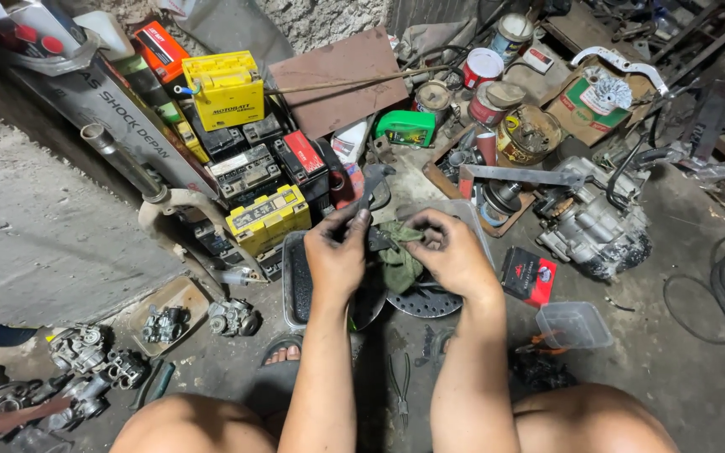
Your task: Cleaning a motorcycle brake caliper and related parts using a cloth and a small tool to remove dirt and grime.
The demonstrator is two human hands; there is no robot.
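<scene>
My left hand (336, 252) is closed around a dark metal part (372, 189) with a curved, forked top that sticks up above the fingers. My right hand (451, 252) pinches a grimy green rag (399, 262) against the lower end of that part. Both hands hover over a metal tray (295, 289) and a perforated brake disc (425, 304) on the floor. My bare knees show at the bottom edge.
Yellow, black and red batteries (266, 216) are stacked at the upper left. An engine block (593, 226) lies to the right, beside a red-black box (529, 275) and a clear plastic tub (572, 325). Carburetors (94, 361) sit lower left, pliers (400, 387) between my legs, tins (484, 67) behind.
</scene>
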